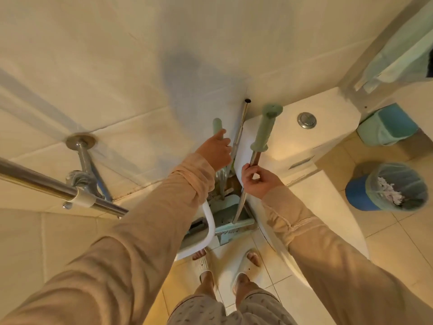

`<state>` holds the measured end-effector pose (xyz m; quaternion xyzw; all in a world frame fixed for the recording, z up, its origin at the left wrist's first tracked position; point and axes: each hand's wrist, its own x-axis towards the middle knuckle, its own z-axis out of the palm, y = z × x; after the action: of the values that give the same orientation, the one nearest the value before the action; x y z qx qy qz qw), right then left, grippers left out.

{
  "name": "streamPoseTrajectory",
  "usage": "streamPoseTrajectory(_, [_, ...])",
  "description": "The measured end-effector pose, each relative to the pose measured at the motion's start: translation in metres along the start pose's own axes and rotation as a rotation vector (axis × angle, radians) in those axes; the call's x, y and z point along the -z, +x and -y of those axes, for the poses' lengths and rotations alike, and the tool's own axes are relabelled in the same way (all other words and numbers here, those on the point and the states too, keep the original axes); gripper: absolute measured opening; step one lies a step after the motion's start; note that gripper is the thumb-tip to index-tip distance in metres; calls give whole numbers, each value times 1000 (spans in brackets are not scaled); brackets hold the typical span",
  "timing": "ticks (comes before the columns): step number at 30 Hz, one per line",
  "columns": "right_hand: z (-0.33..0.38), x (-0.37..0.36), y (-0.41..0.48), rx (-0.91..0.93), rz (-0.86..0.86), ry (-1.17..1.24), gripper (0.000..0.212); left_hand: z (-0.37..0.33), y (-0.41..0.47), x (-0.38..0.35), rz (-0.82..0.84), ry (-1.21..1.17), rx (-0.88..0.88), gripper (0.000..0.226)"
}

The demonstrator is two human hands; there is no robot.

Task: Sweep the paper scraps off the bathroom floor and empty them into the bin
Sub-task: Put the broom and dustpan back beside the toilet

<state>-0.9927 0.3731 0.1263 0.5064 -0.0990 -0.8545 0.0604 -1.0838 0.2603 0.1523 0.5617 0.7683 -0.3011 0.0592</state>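
Head view: hands [216, 150] (both) on handles [263, 127]

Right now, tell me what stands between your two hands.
In the head view, a bare metal pole leaning against the wall stands between the left hand and the right hand, beside the toilet tank.

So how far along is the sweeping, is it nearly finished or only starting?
It looks late, though I can't say for sure. The blue bin already holds white paper scraps, and the floor tiles in view show none. In hand: the left hand grips one green handle, and the right hand pinches the metal shaft of the broom, both beside the toilet tank. Whether they are being stowed or fetched is unclear.
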Motion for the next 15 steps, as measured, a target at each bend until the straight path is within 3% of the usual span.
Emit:
streamPoseTrajectory(4, [4, -21, 18, 61, -50, -86, 35, -5, -4, 3, 49, -12, 30, 26])
streamPoseTrajectory(11, [10, -49, 31, 100, 67, -112, 29, -6, 3, 4, 91, -74, 68, 33])
streamPoseTrajectory(15, [16, -46, 33, 172, 95, -223, 43, -6, 7, 1, 78, -64, 94, 32])
